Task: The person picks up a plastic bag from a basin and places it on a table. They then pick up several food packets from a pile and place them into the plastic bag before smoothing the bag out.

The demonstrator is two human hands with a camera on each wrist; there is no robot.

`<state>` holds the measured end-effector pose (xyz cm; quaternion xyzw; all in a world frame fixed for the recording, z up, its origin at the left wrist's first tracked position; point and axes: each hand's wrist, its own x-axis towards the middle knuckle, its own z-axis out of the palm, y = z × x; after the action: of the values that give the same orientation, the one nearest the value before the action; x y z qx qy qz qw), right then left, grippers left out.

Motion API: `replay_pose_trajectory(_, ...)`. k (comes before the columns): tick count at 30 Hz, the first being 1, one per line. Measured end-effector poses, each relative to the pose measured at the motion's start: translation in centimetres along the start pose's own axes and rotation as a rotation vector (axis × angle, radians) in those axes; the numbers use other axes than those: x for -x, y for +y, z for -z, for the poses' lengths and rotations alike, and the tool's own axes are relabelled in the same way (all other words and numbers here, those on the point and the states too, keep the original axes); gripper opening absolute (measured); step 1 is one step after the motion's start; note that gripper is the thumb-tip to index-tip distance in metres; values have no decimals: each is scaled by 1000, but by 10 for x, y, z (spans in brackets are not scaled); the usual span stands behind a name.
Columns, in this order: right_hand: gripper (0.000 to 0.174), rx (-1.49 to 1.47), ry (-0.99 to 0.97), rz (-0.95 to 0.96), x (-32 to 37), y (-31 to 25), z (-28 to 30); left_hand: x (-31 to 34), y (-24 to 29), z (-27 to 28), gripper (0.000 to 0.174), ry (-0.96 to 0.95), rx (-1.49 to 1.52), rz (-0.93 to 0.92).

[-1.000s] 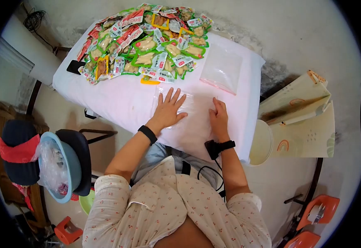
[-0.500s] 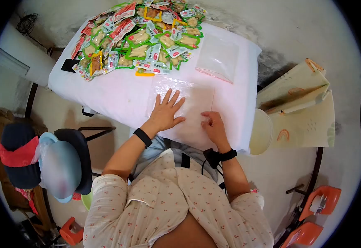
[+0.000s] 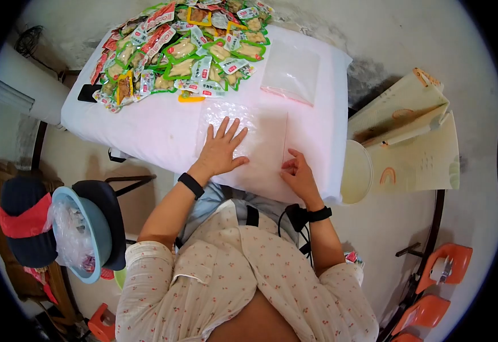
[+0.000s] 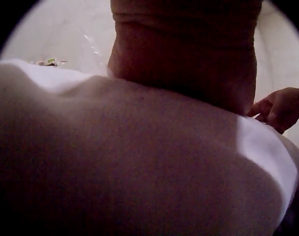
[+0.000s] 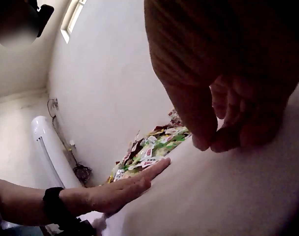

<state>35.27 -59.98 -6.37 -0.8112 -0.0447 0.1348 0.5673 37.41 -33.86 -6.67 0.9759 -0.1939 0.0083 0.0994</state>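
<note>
A clear plastic bag point(image 3: 265, 134) lies flat on the pink-white cloth, a thin red line along its right edge. My left hand point(image 3: 221, 149) rests palm down on its left part, fingers spread. At the lower end of the red line is my right hand point(image 3: 299, 175), fingers loosely bent, index and thumb a little apart in the head view. The right wrist view shows these right fingertips point(image 5: 202, 141) close over the cloth, with nothing visible between them. More clear bags point(image 3: 291, 71) with a red edge lie farther back on the right.
A big heap of vacuum-packed food pouches point(image 3: 180, 51) covers the back left of the table point(image 3: 140, 134). Beside it lies a black phone-like object point(image 3: 88, 93). A pale bucket point(image 3: 356, 174) stands off the right edge, a blue basin point(image 3: 103, 228) with plastic at left.
My right hand has come down along the bag's right edge toward me, its fingers loosening. The left hand keeps lying on the bag. The head view has shifted slightly.
</note>
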Motion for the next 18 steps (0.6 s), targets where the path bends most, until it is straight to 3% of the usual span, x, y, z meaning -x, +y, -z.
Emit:
replay_pose_trajectory(3, 62, -20, 43, -43, 5, 0, 7, 0, 0, 0, 79, -1, 1, 1)
replay_pose_trajectory(5, 51, -197, -17, -260, 6, -10, 9, 0, 1, 0, 79, -10, 5, 1)
replay_pose_trajectory(11, 41, -260, -70, -146, -9, -7, 5, 0, 2, 2, 79, 2, 6, 5)
replay_pose_trajectory(18, 40, -223, -68, -142, -14, -20, 9, 0, 1, 0, 79, 14, 5, -2)
